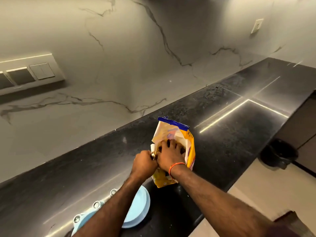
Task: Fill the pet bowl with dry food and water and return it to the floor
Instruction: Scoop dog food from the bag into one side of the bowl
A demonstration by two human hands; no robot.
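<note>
A yellow and white food bag (172, 132) with a blue top strip stands on the black counter (230, 139). My left hand (144, 162) is closed on the rolled edge of the bag's mouth. My right hand (171, 155), with an orange band at the wrist, reaches into the open bag with fingers spread. Whether it holds any food is hidden. A light blue pet bowl (139, 206) with metal fittings along its side lies on the counter near the front edge, partly covered by my left forearm.
A marble-patterned wall (119, 65) rises behind the counter, with a switch panel (30, 72) at left and a socket (256, 25) at right. A black bin (277, 153) stands on the pale floor (256, 190) to the right of the counter's end.
</note>
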